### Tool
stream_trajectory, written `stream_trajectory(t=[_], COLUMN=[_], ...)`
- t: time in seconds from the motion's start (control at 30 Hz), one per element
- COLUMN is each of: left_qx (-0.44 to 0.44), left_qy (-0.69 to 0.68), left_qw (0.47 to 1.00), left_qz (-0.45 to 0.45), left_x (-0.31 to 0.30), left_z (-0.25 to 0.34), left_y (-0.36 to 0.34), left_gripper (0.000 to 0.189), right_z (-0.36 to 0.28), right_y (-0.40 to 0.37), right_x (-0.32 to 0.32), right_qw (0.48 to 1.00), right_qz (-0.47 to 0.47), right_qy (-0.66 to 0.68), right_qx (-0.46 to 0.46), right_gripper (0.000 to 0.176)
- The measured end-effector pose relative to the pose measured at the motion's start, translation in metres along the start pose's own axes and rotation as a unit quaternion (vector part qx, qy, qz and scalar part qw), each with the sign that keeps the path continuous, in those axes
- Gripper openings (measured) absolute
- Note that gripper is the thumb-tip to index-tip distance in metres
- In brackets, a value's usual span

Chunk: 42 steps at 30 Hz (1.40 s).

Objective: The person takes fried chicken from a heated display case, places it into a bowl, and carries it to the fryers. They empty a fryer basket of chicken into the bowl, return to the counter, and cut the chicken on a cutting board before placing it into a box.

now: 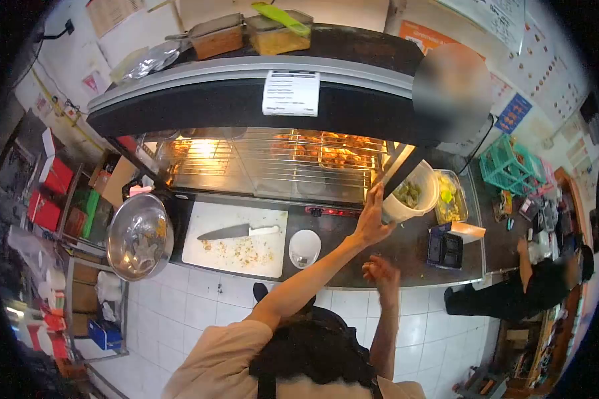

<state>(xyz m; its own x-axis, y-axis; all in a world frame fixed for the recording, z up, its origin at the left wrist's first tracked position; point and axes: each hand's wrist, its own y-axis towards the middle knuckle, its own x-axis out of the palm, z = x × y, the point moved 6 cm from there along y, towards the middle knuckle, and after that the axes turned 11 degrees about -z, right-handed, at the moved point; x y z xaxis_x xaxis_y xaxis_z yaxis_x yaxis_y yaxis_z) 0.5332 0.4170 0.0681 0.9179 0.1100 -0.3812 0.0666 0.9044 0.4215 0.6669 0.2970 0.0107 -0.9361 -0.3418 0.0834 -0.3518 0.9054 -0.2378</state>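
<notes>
My left hand (374,218) is on the near left side of a white tub (412,193), which holds green pieces and stands beside the right end of the lit food warmer (246,163). Its fingers are around the tub's edge. My right hand (381,271) hangs in front of the counter's edge, below the tub, with its fingers curled; whether anything is in it is too blurred to tell. On the left lies a white cutting board (235,256) with a knife (239,231) and crumbs on it. A white cup (305,247) stands right of the board.
A steel bowl (140,237) is at the left. Right of the tub are a container of yellow pieces (450,197), a black tray (445,249) and a green basket (510,163). Another person (532,286) in dark clothes is at the far right.
</notes>
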Motion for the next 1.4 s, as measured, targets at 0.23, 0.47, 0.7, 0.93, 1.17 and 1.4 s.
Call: stream_trajectory(t=[0.23,0.47,0.7,0.93,1.17,1.4], left_qx=[0.122,0.15,0.057,-0.004,-0.01,-0.013], left_qy=[-0.003,-0.135,-0.243,-0.262,-0.262,-0.288], left_qw=[0.979,0.927,0.951,0.939,0.935,0.928], left_qz=[0.162,0.316,0.185,0.224,0.237,0.236], left_x=[-0.123,-0.305,-0.293,-0.274,-0.267,-0.263], left_z=[0.024,0.109,0.08,0.061,0.038,0.041], left_y=[-0.022,0.008,0.004,-0.031,-0.04,-0.045], left_gripper=[0.063,0.064,0.063,0.049,0.048,0.047], right_z=[-0.318,-0.378,-0.374,-0.374,-0.374,-0.373], right_y=[0.036,0.107,0.117,0.117,0.116,0.116], right_x=[0.087,0.209,0.215,0.215,0.217,0.218], right_qw=[0.779,0.604,0.634,0.608,0.608,0.603], right_qz=[0.11,-0.025,-0.02,-0.015,-0.014,-0.011], right_qy=[-0.383,-0.476,-0.46,-0.486,-0.481,-0.493], right_qx=[-0.484,-0.639,-0.622,-0.628,-0.632,-0.627], right_gripper=[0.017,0.032,0.03,0.03,0.027,0.028])
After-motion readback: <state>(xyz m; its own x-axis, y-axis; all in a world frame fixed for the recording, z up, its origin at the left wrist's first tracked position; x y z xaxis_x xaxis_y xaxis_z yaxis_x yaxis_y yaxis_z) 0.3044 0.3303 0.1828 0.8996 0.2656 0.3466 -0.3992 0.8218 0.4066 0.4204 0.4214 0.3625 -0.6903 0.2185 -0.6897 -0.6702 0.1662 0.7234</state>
